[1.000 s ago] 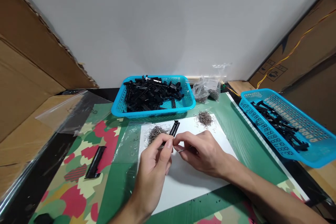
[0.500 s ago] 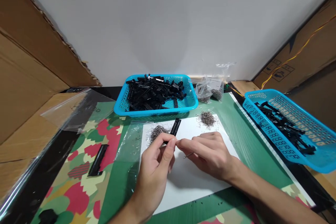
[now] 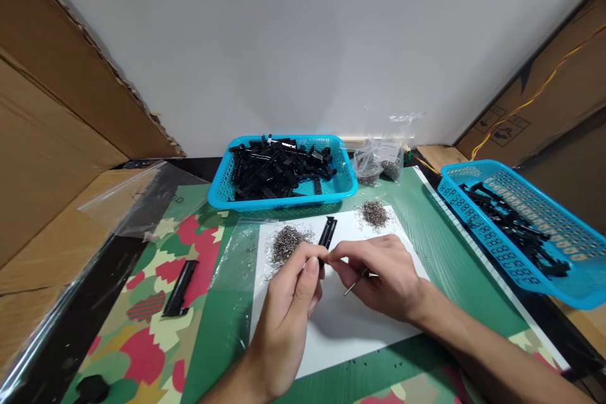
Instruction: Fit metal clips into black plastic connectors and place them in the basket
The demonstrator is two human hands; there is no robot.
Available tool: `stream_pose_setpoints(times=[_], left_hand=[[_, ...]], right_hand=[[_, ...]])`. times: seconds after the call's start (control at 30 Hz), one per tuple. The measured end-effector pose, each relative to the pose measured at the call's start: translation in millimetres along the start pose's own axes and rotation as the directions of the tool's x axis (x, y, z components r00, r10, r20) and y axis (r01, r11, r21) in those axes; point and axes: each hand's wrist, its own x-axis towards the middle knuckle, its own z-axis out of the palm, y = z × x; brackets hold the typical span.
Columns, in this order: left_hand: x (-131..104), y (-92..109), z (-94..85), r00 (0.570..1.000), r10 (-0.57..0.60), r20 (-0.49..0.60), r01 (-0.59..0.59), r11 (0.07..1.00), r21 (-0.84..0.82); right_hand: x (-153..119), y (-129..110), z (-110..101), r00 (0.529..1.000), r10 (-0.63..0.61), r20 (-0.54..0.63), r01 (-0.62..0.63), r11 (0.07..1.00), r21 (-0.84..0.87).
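My left hand [image 3: 290, 309] is closed around the lower end of a slim black plastic part [image 3: 327, 232], which points up and away over the white sheet [image 3: 326, 347]. Thumb and index finger of my right hand [image 3: 386, 278] pinch at that part's near end, right by my left fingertips; anything small between them is hidden. A thin metal rod [image 3: 349, 291] is tucked in the right hand, its tip sticking out below the fingers. Just beyond my left hand lies a heap of tiny metal springs or clips [image 3: 288, 243].
A blue basket [image 3: 284, 204] full of black parts stands at the back; another blue basket [image 3: 516, 278] is at right. A smaller metal heap [image 3: 374, 213] and plastic bags [image 3: 367, 167] lie behind the right hand. Another black part [image 3: 180, 288] rests on the patterned cloth [image 3: 146, 353].
Both hands and the black part have shifted slightly to the right. The metal rod has swung to point more downward, and more of the metal heap shows beside my left hand.
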Motion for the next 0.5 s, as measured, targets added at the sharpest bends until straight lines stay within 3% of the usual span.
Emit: stream_pose_setpoints(times=[0.1,0.2,0.5], left_hand=[[-1,-3,1.6,0.993,0.075,-0.086,-0.081,0.995,-0.06],[-1,-6,1.9,0.97,0.188,-0.152,-0.191,0.982,-0.006],[-5,-12,-0.6,0.887,0.43,-0.169,-0.389,0.892,0.229]], right_hand=[[4,-5,1,0.994,0.077,-0.082,-0.073,0.996,0.049],[6,-10,0,0.99,0.086,-0.11,-0.081,0.996,0.044],[3,-13,-3,0.999,-0.036,0.006,0.036,0.999,0.021]])
